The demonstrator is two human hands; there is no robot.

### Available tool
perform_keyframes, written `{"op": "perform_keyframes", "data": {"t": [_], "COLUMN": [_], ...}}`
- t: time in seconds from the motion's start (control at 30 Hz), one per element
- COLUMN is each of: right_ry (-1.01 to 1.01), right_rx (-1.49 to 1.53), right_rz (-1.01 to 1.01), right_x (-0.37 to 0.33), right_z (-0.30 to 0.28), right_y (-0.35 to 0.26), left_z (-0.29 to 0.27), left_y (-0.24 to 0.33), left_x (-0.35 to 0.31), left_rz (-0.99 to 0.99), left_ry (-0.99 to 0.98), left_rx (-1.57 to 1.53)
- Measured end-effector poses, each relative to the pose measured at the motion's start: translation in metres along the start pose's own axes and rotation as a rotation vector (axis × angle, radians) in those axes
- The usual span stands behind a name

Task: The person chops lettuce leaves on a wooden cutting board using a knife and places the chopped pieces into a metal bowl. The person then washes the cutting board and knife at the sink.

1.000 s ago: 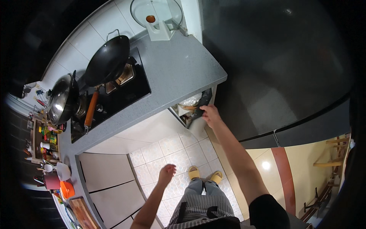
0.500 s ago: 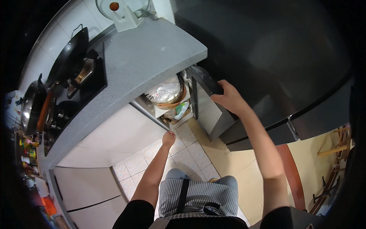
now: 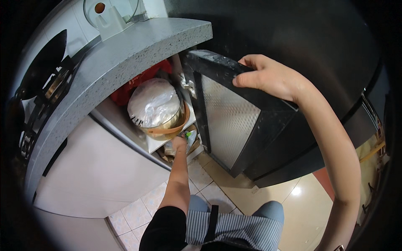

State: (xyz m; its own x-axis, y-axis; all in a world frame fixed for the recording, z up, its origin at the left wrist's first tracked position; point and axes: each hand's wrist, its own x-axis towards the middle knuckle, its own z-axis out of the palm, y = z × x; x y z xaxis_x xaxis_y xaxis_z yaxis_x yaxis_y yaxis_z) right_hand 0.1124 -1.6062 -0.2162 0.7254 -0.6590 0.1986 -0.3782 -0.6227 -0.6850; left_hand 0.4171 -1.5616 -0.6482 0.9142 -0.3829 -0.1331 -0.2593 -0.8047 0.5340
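Note:
My right hand [image 3: 272, 77] grips the top edge of a black-framed cabinet door [image 3: 230, 117] with a silvery textured panel, which stands swung out. Into the low part of the cabinet reaches my left hand [image 3: 179, 143], beside a white and green packet [image 3: 191, 136]; its fingers are mostly hidden. Above it, on a white shelf [image 3: 156, 144], sits a round golden pot [image 3: 169, 122] with a tan band-like handle [image 3: 165, 130]. Clear crinkled plastic wrap [image 3: 154, 102] covers the pot's top. A red bag [image 3: 125, 93] lies behind the pot.
A grey speckled countertop [image 3: 138, 50] overhangs the cabinet. On it are a wok [image 3: 46, 62] at the stove and a glass lid in a white stand [image 3: 112, 26]. A large black appliance [image 3: 301, 33] stands close behind the door. Tiled floor [image 3: 138, 224] lies below.
My left hand has gone from outside the cabinet into its lower part. My view has come nearer and lower, showing more of the pot and red bag. My right hand stays on the door.

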Motion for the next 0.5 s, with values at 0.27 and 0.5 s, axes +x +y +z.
{"op": "perform_keyframes", "data": {"t": [0.27,0.5], "right_ry": [0.014,-0.069], "right_rx": [-0.144,-0.124], "right_rz": [0.064,-0.003], "right_x": [0.002,0.017], "right_z": [-0.008,-0.01], "right_y": [0.013,0.011], "left_z": [0.026,-0.029], "left_y": [-0.035,-0.096], "left_x": [-0.066,-0.142], "left_rz": [0.691,0.709], "left_ry": [0.383,0.272], "left_rx": [-0.112,-0.139]}}
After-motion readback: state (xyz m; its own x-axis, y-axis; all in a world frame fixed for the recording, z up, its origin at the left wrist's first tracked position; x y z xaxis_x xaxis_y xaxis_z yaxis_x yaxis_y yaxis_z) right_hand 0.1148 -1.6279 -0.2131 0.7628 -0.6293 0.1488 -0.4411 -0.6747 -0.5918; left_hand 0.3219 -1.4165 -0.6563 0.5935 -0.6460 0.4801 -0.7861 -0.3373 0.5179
